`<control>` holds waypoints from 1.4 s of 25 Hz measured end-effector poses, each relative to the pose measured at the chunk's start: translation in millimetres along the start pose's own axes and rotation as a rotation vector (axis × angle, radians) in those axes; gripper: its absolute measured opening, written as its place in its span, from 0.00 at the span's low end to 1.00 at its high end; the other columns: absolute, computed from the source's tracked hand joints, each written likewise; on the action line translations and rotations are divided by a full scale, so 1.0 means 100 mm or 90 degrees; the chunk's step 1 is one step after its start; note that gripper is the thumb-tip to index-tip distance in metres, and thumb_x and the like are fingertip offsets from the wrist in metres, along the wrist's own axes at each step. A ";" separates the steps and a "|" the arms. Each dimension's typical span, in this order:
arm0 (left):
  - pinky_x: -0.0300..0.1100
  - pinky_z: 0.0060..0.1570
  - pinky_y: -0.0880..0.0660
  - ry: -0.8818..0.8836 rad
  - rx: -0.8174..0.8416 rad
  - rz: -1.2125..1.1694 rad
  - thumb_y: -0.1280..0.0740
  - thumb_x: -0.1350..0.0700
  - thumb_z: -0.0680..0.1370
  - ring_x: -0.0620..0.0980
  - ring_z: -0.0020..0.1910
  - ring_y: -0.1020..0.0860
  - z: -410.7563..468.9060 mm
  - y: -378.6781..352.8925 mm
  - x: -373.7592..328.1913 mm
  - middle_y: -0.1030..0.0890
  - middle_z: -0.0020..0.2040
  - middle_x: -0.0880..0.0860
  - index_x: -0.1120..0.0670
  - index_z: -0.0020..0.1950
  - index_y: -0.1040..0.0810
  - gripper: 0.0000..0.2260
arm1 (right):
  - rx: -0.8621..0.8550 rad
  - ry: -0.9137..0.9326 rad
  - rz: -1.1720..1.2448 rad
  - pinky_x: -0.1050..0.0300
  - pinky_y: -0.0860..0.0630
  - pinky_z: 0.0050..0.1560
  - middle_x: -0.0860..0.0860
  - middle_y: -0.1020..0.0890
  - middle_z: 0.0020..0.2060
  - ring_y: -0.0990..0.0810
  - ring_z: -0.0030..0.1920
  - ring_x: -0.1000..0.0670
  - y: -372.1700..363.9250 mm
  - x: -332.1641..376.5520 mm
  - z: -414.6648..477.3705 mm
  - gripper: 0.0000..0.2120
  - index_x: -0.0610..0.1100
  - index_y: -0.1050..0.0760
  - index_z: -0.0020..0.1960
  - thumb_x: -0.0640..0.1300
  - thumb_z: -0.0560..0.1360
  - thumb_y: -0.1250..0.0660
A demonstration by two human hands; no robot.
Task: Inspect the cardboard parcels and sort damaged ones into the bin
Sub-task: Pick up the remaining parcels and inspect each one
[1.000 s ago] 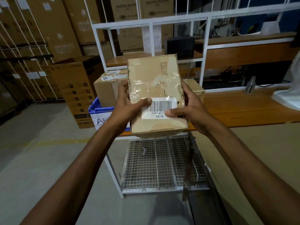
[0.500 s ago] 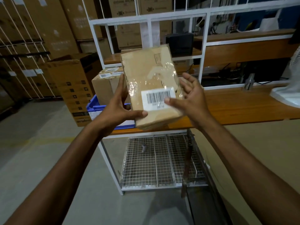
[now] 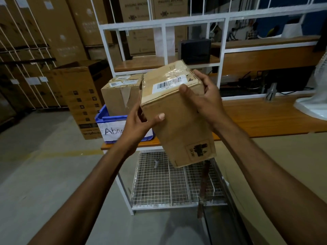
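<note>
While left hand [image 3: 137,125] and right hand [image 3: 203,98] grip tilted parcel [image 3: 178,133] at opposite sides, glossy tape may cause slippage.

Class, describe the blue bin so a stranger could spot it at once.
Find the white metal rack with its long wooden bench. At the bench's left end sits the blue bin, holding a taped carton. Alone among brown boxes, it is blue plastic with a handwritten white label.
</note>
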State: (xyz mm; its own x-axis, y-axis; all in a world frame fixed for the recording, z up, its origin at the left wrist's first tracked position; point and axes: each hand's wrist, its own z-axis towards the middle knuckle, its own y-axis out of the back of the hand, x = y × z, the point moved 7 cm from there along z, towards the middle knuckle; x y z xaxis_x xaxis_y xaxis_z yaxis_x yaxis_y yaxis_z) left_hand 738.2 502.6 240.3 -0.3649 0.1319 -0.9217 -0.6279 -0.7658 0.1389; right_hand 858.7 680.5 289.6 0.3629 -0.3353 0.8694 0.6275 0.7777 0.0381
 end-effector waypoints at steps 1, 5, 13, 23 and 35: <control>0.49 0.65 0.19 -0.013 -0.035 -0.012 0.24 0.54 0.75 0.41 0.65 0.19 -0.03 0.01 0.01 0.20 0.69 0.44 0.42 0.75 0.30 0.30 | 0.024 0.001 -0.005 0.61 0.18 0.55 0.60 0.23 0.64 0.19 0.60 0.63 -0.01 0.01 0.01 0.37 0.50 0.36 0.80 0.46 0.76 0.24; 0.49 0.66 0.20 -0.073 -0.108 -0.055 0.26 0.56 0.79 0.44 0.66 0.19 -0.02 0.04 -0.12 0.18 0.68 0.47 0.48 0.76 0.29 0.26 | 0.168 -0.010 -0.049 0.64 0.21 0.58 0.58 0.30 0.75 0.23 0.66 0.64 0.00 -0.07 -0.06 0.48 0.60 0.47 0.83 0.40 0.74 0.23; 0.53 0.71 0.24 -0.082 0.231 0.059 0.29 0.50 0.80 0.44 0.79 0.32 -0.05 -0.02 -0.24 0.42 0.84 0.39 0.29 0.83 0.56 0.43 | -0.095 -0.065 0.092 0.53 0.16 0.44 0.50 0.15 0.53 0.12 0.49 0.50 0.22 -0.12 -0.04 0.28 0.44 0.32 0.72 0.45 0.77 0.24; 0.52 0.61 0.19 -0.021 -0.178 -0.059 0.34 0.36 0.81 0.53 0.63 0.20 0.06 0.06 -0.17 0.23 0.65 0.51 0.48 0.71 0.33 0.25 | 0.008 -0.099 0.075 0.53 0.15 0.43 0.49 0.20 0.64 0.12 0.50 0.48 0.00 -0.20 -0.14 0.44 0.56 0.42 0.79 0.39 0.73 0.21; 0.55 0.62 0.18 0.025 0.040 -0.143 0.34 0.54 0.77 0.56 0.66 0.19 0.11 -0.21 0.07 0.30 0.77 0.50 0.37 0.85 0.53 0.43 | 0.042 -0.296 0.268 0.46 0.17 0.52 0.42 0.13 0.56 0.16 0.57 0.35 -0.03 -0.42 0.03 0.24 0.43 0.25 0.69 0.36 0.72 0.31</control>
State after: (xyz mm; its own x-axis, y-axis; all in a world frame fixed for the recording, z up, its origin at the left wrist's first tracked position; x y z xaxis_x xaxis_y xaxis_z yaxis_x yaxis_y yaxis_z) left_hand 741.2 525.9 234.9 -0.1851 0.2689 -0.9452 -0.7321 -0.6794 -0.0499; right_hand 839.5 694.1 254.1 0.2230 0.2613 0.9391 0.4470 0.8287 -0.3368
